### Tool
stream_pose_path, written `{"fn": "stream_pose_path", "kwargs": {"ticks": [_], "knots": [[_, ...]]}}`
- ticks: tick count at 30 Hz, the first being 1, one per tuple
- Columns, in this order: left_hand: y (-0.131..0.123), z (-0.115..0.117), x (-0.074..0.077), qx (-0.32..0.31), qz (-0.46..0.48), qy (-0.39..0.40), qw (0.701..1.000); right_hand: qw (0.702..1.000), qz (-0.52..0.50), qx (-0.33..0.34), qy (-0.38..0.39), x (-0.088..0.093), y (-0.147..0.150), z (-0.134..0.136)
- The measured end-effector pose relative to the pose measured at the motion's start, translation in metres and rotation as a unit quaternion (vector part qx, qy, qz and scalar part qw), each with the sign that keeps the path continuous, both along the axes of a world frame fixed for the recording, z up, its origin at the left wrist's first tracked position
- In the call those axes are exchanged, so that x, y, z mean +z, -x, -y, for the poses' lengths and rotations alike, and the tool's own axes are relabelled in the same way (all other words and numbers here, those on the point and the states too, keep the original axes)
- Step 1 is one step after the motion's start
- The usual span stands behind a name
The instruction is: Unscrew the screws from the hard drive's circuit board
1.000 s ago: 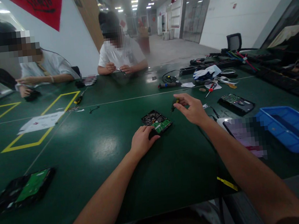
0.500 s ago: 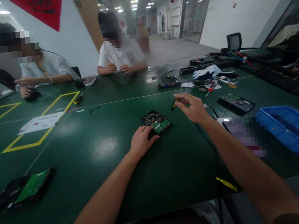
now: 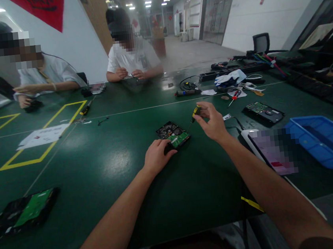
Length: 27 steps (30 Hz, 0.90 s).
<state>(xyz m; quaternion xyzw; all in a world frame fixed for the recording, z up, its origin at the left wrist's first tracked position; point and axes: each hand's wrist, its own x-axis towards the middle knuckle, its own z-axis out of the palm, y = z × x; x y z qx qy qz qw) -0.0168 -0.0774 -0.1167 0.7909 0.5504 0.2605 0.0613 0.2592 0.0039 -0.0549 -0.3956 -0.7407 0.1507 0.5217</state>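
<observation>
Long green table (image 3: pixel 99 167) in an open office hall, ceiling lights running down the corridor behind.

Counts: three hard drives, three screwdrivers, two co-workers, one blue tray, one paper sheet.

Left hand (image 3: pixel 157 157): fingers curled over the near corner of the hard drive (image 3: pixel 174 134), pinning it flat on the table with the green board up. Right hand (image 3: pixel 213 122): thumb and fingertips pinched on the yellow-and-black handle of the screwdriver (image 3: pixel 195 112), raised just beyond the drive's right edge. The shaft slants down from the fingers toward the drive.

Second drive (image 3: pixel 263 113) lies well right of the right fingers. Third drive (image 3: pixel 24 212) lies far left of the left fingers, by the near table edge. Yellow-handled spare screwdriver (image 3: pixel 86 108) sits well beyond the left fingers, on a yellow tape line. Red-handled screwdriver (image 3: pixel 234 97) lies beyond the right fingers, among scraps and cables. Blue tray (image 3: pixel 323 139) is right of the right forearm. Paper sheet (image 3: pixel 41 135) is far left of the left fingers.

Hard to make out:
- screwdriver tip is too thin, can't tell if it touches the board
- flat device (image 3: pixel 272 151) between forearm and tray is pixelated
- tray is cut off by the frame's right edge
- co-workers (image 3: pixel 131 57) (image 3: pixel 48 73) across the table hold small things, too small to identify
</observation>
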Motion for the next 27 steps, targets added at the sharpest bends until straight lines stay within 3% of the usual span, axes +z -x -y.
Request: {"fn": "stream_pose_path", "kwargs": {"ticks": [4,9,13,18,23,27], "knots": [[0.0,0.0,0.0,-0.005,0.0,-0.004,1.0,0.999,0.016,-0.029,-0.016,-0.001,0.002,0.004],[0.0,0.0,0.001,-0.006,-0.004,-0.003,1.0,1.0,0.0,0.003,0.014,-0.007,0.005,0.006],[0.0,0.0,0.001,-0.007,-0.003,0.001,1.0,1.0,-0.001,-0.014,0.009,-0.01,0.004,0.006],[0.001,0.0,0.0,-0.006,0.0,0.0,1.0,1.0,0.011,-0.017,-0.018,-0.009,0.007,0.011],[0.001,0.0,0.0,-0.004,-0.003,0.002,1.0,1.0,0.003,0.017,0.01,-0.008,0.015,0.016],[0.001,0.001,0.001,-0.007,-0.004,-0.003,1.0,1.0,0.018,-0.011,-0.018,-0.012,0.014,0.015]]}}
